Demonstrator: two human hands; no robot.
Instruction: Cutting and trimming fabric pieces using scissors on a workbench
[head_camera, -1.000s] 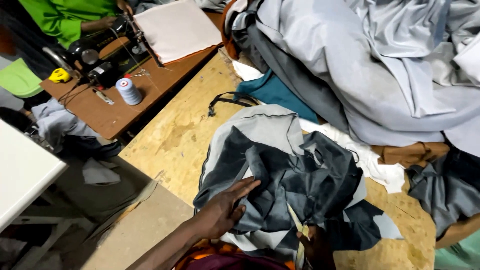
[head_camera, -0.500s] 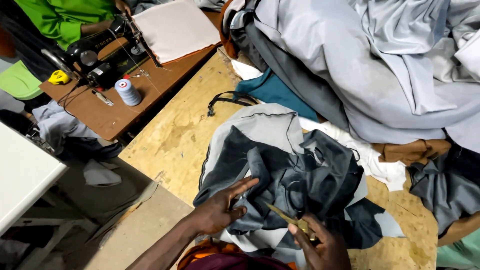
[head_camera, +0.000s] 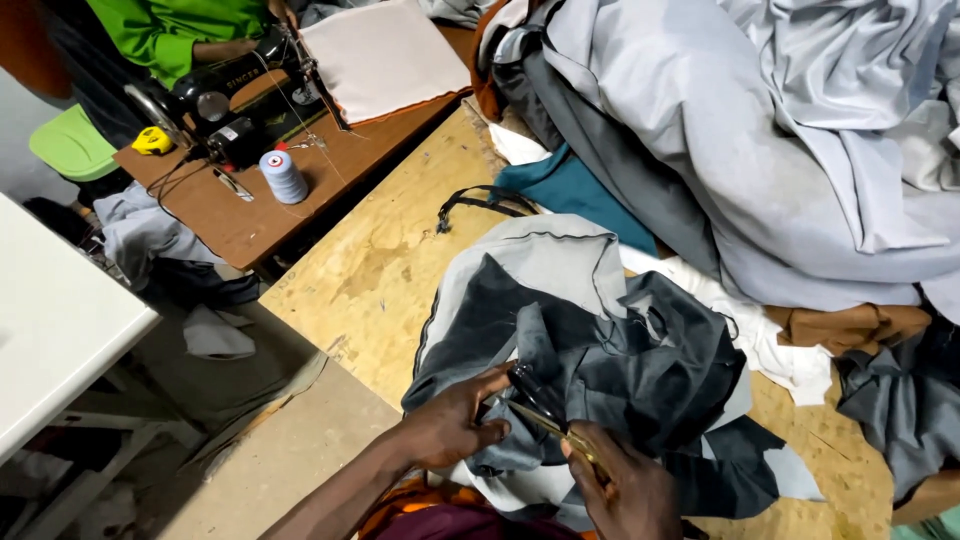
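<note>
A dark grey and light grey garment (head_camera: 610, 350) lies bunched on the plywood table (head_camera: 370, 270). My left hand (head_camera: 455, 430) pinches a fold of this garment at its near edge. My right hand (head_camera: 625, 490) grips a pair of scissors with brass-coloured handles (head_camera: 550, 415); the blades point up and left into the pinched fold, close to my left fingers.
A big heap of pale grey cloth (head_camera: 760, 130) fills the far right, with teal (head_camera: 570, 190), white and brown pieces under it. At the far left, a person in a green top (head_camera: 180, 30) sits at a black sewing machine (head_camera: 240, 105) beside a thread spool (head_camera: 283, 175). A white table (head_camera: 50, 320) stands left.
My right hand has come up into view with the scissors. My left hand went from lying flat on the garment to pinching a fold, and the scissors now meet it.
</note>
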